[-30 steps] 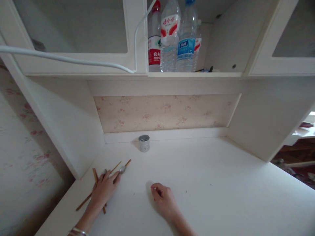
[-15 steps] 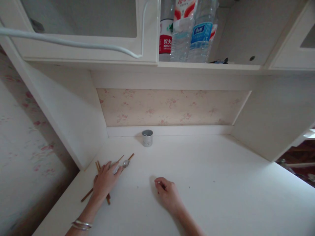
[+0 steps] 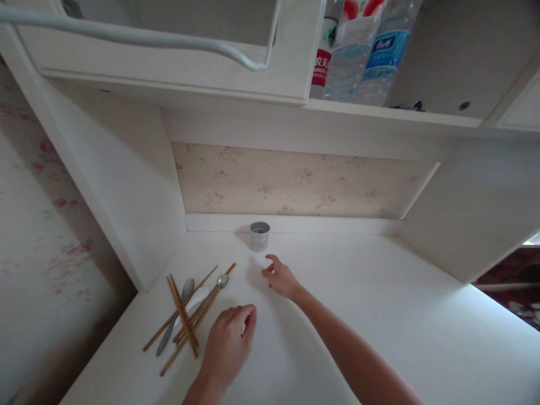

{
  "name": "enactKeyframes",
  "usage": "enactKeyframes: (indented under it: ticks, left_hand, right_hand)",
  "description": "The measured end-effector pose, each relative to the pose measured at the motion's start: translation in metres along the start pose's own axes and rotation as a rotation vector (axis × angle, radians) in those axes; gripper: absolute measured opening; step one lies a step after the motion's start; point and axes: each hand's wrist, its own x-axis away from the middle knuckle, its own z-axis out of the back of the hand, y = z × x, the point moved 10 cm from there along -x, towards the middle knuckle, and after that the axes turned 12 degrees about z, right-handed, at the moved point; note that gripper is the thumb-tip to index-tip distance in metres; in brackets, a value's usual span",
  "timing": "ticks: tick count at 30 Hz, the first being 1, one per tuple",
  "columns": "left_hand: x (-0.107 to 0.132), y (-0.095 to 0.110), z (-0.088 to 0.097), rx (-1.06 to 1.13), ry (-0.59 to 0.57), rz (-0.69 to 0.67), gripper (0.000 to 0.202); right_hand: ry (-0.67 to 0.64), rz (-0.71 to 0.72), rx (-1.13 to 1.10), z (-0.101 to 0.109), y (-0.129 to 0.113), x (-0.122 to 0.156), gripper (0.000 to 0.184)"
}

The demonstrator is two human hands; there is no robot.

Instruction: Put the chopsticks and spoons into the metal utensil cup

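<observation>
My right hand (image 3: 282, 277) reaches over the white counter with thumb and forefinger apart, just in front of a metal cup (image 3: 259, 238) with small holes in its side. It is not touching the cup, which stands upright by the back edge. My left hand (image 3: 230, 342) is loosely curled over the counter, with no object visible in it. Left of it lies a loose pile of several brown chopsticks (image 3: 183, 315), crossing one another. Among them are a metal spoon (image 3: 188, 288), another small metal spoon (image 3: 223, 280) and a white spoon (image 3: 199, 296), partly covered by chopsticks.
Above the counter (image 3: 358, 315) hangs a cabinet with plastic bottles (image 3: 348, 64) on its shelf. A white cable (image 3: 169, 40) runs across the cabinet door. A side panel (image 3: 122, 185) borders the counter on the left.
My left hand has come off the chopsticks and spoons and moved right, curling up. My right hand has moved forward toward the cup and opened. The view has shifted slightly.
</observation>
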Motion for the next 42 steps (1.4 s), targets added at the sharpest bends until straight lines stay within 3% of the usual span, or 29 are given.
enactKeyframes:
  ticks: [3,8,13,16,22,32,37,42]
  left_hand:
    - [0.015,0.015,-0.024,-0.154,-0.069,-0.084,0.026]
    - [0.022,0.008,-0.043,-0.208,-0.207,-0.074,0.027]
    - [0.019,-0.004,-0.050,-0.202,-0.310,-0.030,0.028]
    - [0.015,-0.014,-0.053,-0.201,-0.343,0.009,0.030]
    - [0.011,-0.023,-0.050,-0.190,-0.341,0.038,0.032]
    - [0.009,-0.022,-0.049,-0.142,-0.313,0.048,0.030]
    - [0.008,-0.021,-0.048,-0.111,-0.294,0.069,0.029]
    - [0.009,-0.021,-0.046,-0.099,-0.261,0.113,0.029]
  right_hand:
    - [0.025,0.004,0.128,0.010,-0.011,-0.036,0.064]
    - [0.066,-0.042,0.289,0.023,-0.017,-0.075,0.067]
    - [0.113,0.000,0.363,0.033,-0.023,-0.085,0.035]
    - [0.168,0.058,0.356,0.040,-0.030,-0.078,0.027]
    - [0.283,0.178,0.230,0.054,-0.042,-0.037,0.028]
    - [0.452,0.238,-0.093,0.081,-0.044,0.083,0.029]
    - [0.419,0.279,0.008,0.083,-0.040,0.136,0.033]
    - [0.354,0.257,0.120,0.079,-0.029,0.171,0.033]
